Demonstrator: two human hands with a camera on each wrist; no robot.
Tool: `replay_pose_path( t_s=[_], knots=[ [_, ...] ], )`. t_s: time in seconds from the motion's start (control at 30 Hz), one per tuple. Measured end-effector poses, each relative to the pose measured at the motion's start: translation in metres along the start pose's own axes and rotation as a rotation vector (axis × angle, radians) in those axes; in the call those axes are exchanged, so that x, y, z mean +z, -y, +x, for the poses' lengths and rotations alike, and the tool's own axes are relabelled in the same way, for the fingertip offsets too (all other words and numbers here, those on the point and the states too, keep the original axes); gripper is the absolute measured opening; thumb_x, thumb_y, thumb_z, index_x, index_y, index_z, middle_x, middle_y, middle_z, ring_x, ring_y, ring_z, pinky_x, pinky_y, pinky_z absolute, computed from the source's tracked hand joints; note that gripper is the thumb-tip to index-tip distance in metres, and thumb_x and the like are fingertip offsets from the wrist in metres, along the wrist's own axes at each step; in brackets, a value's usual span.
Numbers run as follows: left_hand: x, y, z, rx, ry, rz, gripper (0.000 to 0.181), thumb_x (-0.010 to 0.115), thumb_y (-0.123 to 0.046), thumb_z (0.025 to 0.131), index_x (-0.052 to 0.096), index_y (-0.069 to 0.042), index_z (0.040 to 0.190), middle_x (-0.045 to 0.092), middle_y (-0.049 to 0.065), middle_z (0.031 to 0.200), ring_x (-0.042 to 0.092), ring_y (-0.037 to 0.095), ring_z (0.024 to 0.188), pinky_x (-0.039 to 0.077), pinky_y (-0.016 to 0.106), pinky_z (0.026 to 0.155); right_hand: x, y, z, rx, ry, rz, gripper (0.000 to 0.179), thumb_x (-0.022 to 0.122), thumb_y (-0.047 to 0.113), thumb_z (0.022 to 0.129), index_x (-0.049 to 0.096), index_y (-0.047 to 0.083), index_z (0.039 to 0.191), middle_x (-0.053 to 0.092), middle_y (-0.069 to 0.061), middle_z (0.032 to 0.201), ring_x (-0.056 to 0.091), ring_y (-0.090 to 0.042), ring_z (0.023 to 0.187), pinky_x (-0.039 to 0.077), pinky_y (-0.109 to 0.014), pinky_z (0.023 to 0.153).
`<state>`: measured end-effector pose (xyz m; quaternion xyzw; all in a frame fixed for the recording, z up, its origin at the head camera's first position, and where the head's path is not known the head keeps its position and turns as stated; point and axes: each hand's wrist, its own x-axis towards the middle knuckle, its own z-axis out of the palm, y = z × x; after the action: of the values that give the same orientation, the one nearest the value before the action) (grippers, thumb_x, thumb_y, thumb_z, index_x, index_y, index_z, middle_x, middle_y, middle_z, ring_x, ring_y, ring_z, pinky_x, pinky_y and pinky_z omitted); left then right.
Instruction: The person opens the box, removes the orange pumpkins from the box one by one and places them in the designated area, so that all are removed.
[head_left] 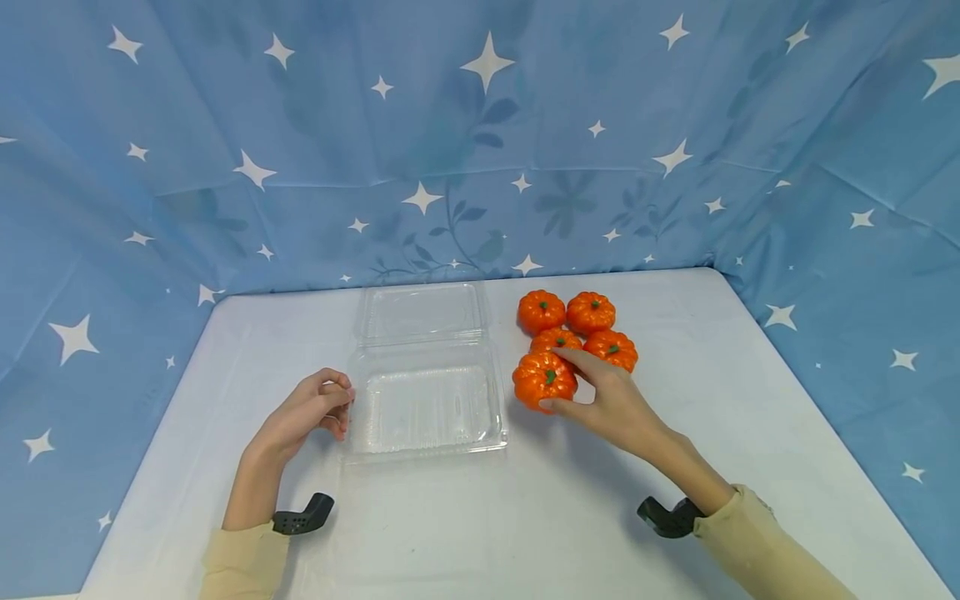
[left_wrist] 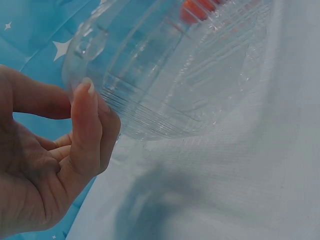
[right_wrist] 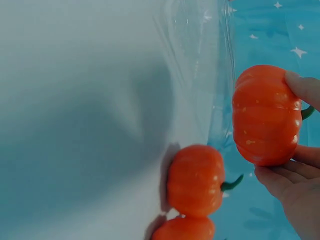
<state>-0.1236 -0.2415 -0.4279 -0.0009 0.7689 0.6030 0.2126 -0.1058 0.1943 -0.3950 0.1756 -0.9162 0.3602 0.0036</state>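
My right hand [head_left: 611,404] grips a small orange pumpkin [head_left: 542,382] between thumb and fingers, lifted off the table. In the right wrist view the held pumpkin [right_wrist: 267,117] shows its green stem beside the thumb. A clear plastic clamshell box [head_left: 427,408] lies with its lid folded back, left of the pumpkins. At its left edge my left hand [head_left: 303,412] pinches the rim; the left wrist view shows thumb and finger on the clear wall [left_wrist: 145,65]. Several more pumpkins [head_left: 591,312] sit grouped behind the right hand.
A white-covered table [head_left: 450,533] carries everything. Behind and at both sides hangs a blue curtain [head_left: 337,150] with white stars. The clamshell's lid [head_left: 423,312] lies flat toward the curtain. Black wrist cameras [head_left: 303,514] sit on both wrists.
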Motion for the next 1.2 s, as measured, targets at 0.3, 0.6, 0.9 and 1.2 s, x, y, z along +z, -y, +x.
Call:
replay_pose_path(
  t_s=[0.3, 0.6, 0.9, 1.2],
  knots=[
    [0.000, 0.000, 0.000, -0.007, -0.004, 0.009, 0.026, 0.051, -0.011, 0.105, 0.039, 0.006, 0.120, 0.057, 0.007, 0.073, 0.058, 0.018, 0.058, 0.058, 0.034, 0.058, -0.005, -0.017, -0.011, 0.013, -0.025, -0.048, 0.067, 0.085, 0.017, 0.084, 0.056, -0.002, 0.141, 0.062, -0.021, 0.139, 0.062, -0.039, 0.124, 0.055, -0.056, 0.098],
    [0.001, 0.002, 0.001, -0.007, -0.013, 0.024, 0.024, 0.050, -0.011, 0.105, 0.040, 0.006, 0.119, 0.057, 0.008, 0.072, 0.059, 0.019, 0.058, 0.058, 0.035, 0.058, -0.003, -0.032, -0.018, 0.039, -0.035, -0.066, 0.067, 0.086, 0.017, 0.084, 0.056, -0.004, 0.140, 0.062, -0.023, 0.138, 0.061, -0.041, 0.125, 0.053, -0.059, 0.100],
    [0.000, -0.002, 0.000, 0.014, 0.002, 0.011, 0.027, 0.051, -0.012, 0.106, 0.039, 0.007, 0.120, 0.057, 0.009, 0.072, 0.059, 0.018, 0.057, 0.058, 0.035, 0.057, -0.001, -0.041, -0.021, 0.060, -0.026, -0.064, 0.067, 0.085, 0.016, 0.084, 0.055, -0.004, 0.140, 0.063, -0.022, 0.138, 0.061, -0.040, 0.126, 0.053, -0.058, 0.101],
    [0.000, -0.001, 0.000, 0.005, 0.002, 0.005, 0.028, 0.051, -0.012, 0.105, 0.038, 0.007, 0.122, 0.057, 0.008, 0.073, 0.058, 0.018, 0.057, 0.058, 0.034, 0.057, 0.000, -0.048, -0.023, 0.052, -0.027, -0.076, 0.068, 0.085, 0.015, 0.084, 0.054, -0.006, 0.140, 0.062, -0.024, 0.138, 0.060, -0.042, 0.127, 0.051, -0.059, 0.103]
  ],
)
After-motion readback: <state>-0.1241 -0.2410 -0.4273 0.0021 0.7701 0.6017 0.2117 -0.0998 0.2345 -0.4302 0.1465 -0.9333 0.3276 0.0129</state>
